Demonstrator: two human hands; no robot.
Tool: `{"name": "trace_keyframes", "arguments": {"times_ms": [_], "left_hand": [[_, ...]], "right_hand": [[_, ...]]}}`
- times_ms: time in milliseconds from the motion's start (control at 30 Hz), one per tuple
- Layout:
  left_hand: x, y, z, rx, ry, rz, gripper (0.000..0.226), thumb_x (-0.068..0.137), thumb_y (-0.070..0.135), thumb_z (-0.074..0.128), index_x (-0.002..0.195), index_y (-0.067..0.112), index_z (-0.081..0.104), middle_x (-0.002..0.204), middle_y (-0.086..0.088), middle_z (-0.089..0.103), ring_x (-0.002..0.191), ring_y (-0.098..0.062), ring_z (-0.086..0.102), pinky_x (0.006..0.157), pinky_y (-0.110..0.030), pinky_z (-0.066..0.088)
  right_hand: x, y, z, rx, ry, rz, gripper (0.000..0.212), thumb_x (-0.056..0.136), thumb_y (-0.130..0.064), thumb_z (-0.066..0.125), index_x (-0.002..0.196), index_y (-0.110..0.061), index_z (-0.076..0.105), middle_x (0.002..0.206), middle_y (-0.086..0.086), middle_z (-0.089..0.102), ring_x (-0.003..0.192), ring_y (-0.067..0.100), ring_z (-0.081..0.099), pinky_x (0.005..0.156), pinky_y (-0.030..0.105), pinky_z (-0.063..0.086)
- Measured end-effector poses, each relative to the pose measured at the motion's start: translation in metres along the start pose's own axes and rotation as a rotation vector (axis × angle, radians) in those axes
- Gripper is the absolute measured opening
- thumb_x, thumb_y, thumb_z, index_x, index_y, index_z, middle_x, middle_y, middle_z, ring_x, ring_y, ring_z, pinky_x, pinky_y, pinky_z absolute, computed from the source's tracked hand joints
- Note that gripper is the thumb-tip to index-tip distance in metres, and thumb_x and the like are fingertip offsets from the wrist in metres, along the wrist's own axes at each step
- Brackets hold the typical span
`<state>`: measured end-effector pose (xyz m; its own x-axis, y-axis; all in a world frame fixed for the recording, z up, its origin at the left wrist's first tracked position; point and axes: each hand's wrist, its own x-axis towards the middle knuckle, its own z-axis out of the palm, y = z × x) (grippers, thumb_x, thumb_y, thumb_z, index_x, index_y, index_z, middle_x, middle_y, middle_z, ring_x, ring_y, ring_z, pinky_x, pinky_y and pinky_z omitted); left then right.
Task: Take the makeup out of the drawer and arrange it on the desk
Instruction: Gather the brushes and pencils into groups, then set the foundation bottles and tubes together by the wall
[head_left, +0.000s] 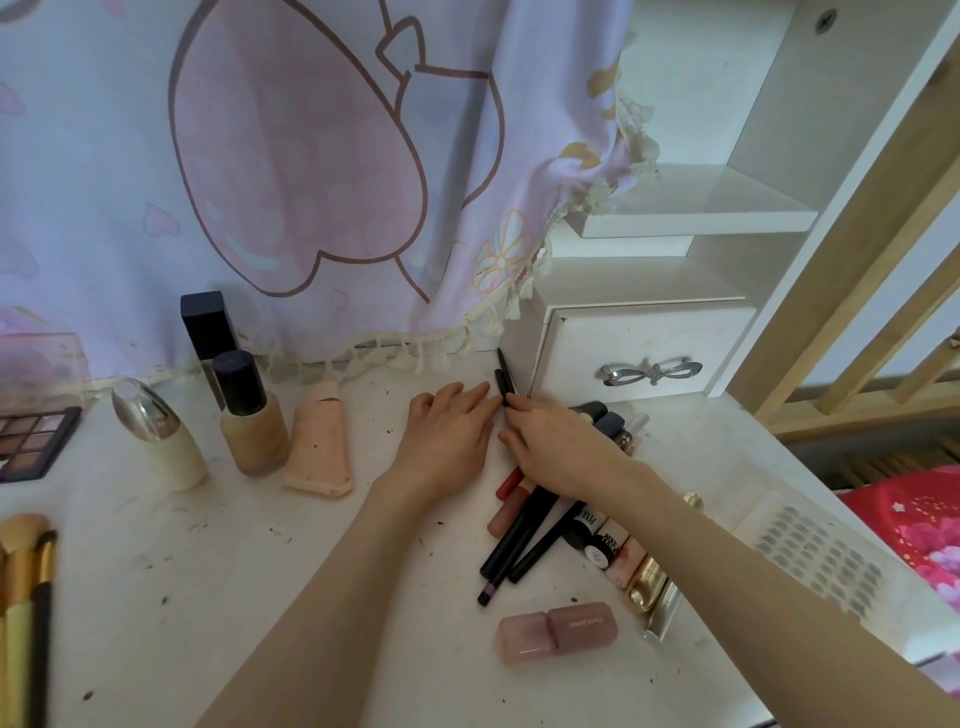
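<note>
Right hand (563, 447) pinches black pencil (504, 378), long axis pointing toward curtain (260, 171); left hand (447, 431) flat on desk (208, 597).

We count two hands on the desk (218, 597): the left hand (447, 431) and the right hand (556, 447). Far left we see one eyeshadow palette (31, 441), and at the near left edge a bunch of makeup brushes (26, 597), at least three; the edge cuts them off. Along the far side stand four containers: one dark square-capped bottle (208, 327), one silver-capped cream bottle (161, 436), one foundation bottle (252, 415) and one peach tube (319, 441). One thin black pencil (504, 376) lies by the hands. One drawer (644, 353) sits far right, with one bow-shaped handle (652, 373). Nearer lies one pink lipstick case (558, 631). The pile of pencils and tubes (545, 530) on the right overlaps too much to count.
</note>
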<state>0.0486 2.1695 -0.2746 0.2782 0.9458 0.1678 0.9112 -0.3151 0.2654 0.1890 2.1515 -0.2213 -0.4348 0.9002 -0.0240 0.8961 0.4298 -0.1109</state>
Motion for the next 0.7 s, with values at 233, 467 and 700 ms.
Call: {"name": "trace_keyframes", "arguments": {"times_ms": [233, 467, 700], "left_hand": [[-0.013, 0.006, -0.012, -0.137, -0.017, -0.010, 0.044, 0.101, 0.023, 0.027, 0.145, 0.020, 0.027, 0.154, 0.000, 0.021, 0.142, -0.015, 0.014, 0.114, -0.029, 0.006], [-0.071, -0.004, -0.080, -0.225, 0.128, -0.039, 0.031, 0.098, 0.024, 0.042, 0.125, 0.024, 0.056, 0.124, 0.007, 0.058, 0.106, -0.009, 0.057, 0.089, -0.009, 0.031], [-0.141, -0.051, -0.141, -0.304, 0.538, -0.078, 0.019, 0.089, 0.005, 0.055, 0.099, 0.014, 0.068, 0.085, 0.006, 0.059, 0.069, -0.001, 0.051, 0.067, -0.004, 0.035]], "right_hand": [[-0.015, -0.001, -0.015, 0.107, 0.099, 0.013, 0.038, 0.099, -0.025, 0.039, 0.130, -0.007, 0.050, 0.142, 0.005, 0.045, 0.126, 0.021, 0.044, 0.104, 0.032, 0.035], [-0.015, -0.035, -0.025, 0.221, 0.235, -0.051, 0.037, 0.099, -0.026, 0.042, 0.131, -0.012, 0.053, 0.134, 0.004, 0.054, 0.121, 0.020, 0.049, 0.097, 0.024, 0.033], [-0.007, -0.123, -0.016, 0.406, 0.197, -0.170, 0.028, 0.096, -0.021, 0.045, 0.109, -0.009, 0.066, 0.109, 0.009, 0.066, 0.099, 0.024, 0.059, 0.089, 0.034, 0.043]]}}
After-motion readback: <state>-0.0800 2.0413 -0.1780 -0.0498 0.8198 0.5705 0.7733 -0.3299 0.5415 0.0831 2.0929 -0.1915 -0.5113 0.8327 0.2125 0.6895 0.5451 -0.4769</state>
